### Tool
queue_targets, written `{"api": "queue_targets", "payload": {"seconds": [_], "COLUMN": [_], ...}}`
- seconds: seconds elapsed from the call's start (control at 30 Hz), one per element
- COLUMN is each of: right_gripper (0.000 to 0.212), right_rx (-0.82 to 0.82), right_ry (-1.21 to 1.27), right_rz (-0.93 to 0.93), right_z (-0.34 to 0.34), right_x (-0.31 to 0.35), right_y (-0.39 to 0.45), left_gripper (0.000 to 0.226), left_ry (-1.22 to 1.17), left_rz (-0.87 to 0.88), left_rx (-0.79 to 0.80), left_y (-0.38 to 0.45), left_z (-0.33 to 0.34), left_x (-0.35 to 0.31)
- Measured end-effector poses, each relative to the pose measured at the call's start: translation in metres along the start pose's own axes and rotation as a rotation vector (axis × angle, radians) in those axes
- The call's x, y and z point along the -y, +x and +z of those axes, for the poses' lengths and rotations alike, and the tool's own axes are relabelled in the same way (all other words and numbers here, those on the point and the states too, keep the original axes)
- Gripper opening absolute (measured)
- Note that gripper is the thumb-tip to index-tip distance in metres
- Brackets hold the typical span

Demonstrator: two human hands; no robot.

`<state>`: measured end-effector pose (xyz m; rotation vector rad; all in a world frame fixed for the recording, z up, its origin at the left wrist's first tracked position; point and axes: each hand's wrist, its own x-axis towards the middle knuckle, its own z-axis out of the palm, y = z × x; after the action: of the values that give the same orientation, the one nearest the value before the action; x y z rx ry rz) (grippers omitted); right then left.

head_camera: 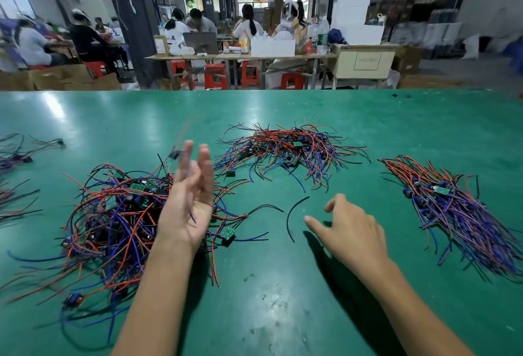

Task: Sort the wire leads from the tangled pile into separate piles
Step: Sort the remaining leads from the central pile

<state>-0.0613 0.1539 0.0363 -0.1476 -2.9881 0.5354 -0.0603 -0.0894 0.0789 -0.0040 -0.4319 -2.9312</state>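
A big messy pile of wire leads [119,214] sits on the green table [283,299], on the left side near the person. Its red, blue and black wires point every which way, so the pile has no one long line. Little green boards are mixed in it.

The left hand [186,208] is up above this pile, palm turned in, fingers straight and pointing up and away. Its grip is wide. A thin blue wire [192,215] crosses the palm, and a blurry small part with a wire [177,154] shows just by the fingertips (too blurry to tell if the hand touches it).

The right hand [351,231] is low over the table, palm down, fingers loose and spread, pointing left. Its grip is wide too and holds nothing. Just beside its first finger lies one black wire [293,218], bent like a bow, running from near to far.

A second pile [288,149] lies farther back in the middle, and its wires fan out to all sides. A third pile [458,208] is on the right, with wires lined up neatly, running from far left to near right; its near end is blurry and cut off by the edge. More wires [14,174] at the left edge are cut off and blurry.
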Motion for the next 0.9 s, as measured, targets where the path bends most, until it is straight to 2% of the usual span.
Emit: {"api": "queue_targets", "payload": {"seconds": [0.07,0.1,0.13,0.17,0.2,0.23,0.3,0.4,0.47,0.53,0.63,0.7,0.8,0.83,0.9], "right_gripper": [0.056,0.051,0.041,0.031,0.026,0.026,0.025,0.029,0.034,0.033,0.03,0.033,0.034,0.034,0.037], "right_rx": [0.093,0.119,0.12,0.103,0.081,0.057,0.001,-0.051,-0.019,0.033,0.116,0.182,0.28,0.267,0.154], "right_ry": [-0.073,-0.082,-0.068,-0.034,0.013,0.059,0.141,0.209,0.216,0.274,0.388,0.409,0.588,0.589,0.423], "right_rz": [0.016,-0.013,-0.05,-0.076,-0.08,-0.063,-0.013,0.007,-0.044,-0.123,-0.258,-0.329,-0.333,-0.325,-0.336], "right_z": [0.003,0.007,0.011,0.015,0.018,0.021,0.026,0.034,0.041,0.052,0.065,0.067,0.061,0.061,0.06], "right_x": [0.002,0.004,0.006,0.009,0.012,0.015,0.02,0.036,0.056,0.077,0.099,0.106,0.11,0.112,0.122], "right_y": [-0.003,-0.004,-0.004,-0.003,-0.001,0.003,0.013,0.025,0.026,0.026,0.024,0.024,0.034,0.042,0.063], "left_gripper": [0.051,0.056,0.052,0.034,0.019,0.02,0.042,0.072,0.077,0.077,0.069,0.052,0.021,0.016,0.014], "left_ry": [-0.317,-0.454,-0.539,-0.559,-0.51,-0.408,-0.186,-0.045,-0.069,-0.099,-0.015,0.083,0.138,0.126,0.107], "left_rz": [0.029,0.021,0.002,-0.012,-0.011,0.009,0.025,-0.036,-0.056,-0.062,-0.037,-0.013,-0.006,-0.011,-0.019], "left_rx": [0.06,0.08,0.09,0.081,0.035,-0.002,0.0,0.197,0.326,0.382,0.331,0.214,0.055,0.031,0.02], "left_y": [-0.001,-0.002,-0.002,-0.001,-0.001,-0.002,-0.003,-0.008,-0.011,-0.011,-0.01,-0.006,-0.002,-0.002,-0.001], "left_z": [-0.005,-0.008,-0.009,-0.009,-0.008,-0.005,-0.002,0.002,0.004,0.005,0.004,0.003,-0.001,-0.003,-0.005], "left_x": [-0.012,-0.015,-0.016,-0.015,-0.013,-0.009,0.0,0.009,0.009,0.007,0.003,0.0,-0.002,-0.003,-0.003]}}
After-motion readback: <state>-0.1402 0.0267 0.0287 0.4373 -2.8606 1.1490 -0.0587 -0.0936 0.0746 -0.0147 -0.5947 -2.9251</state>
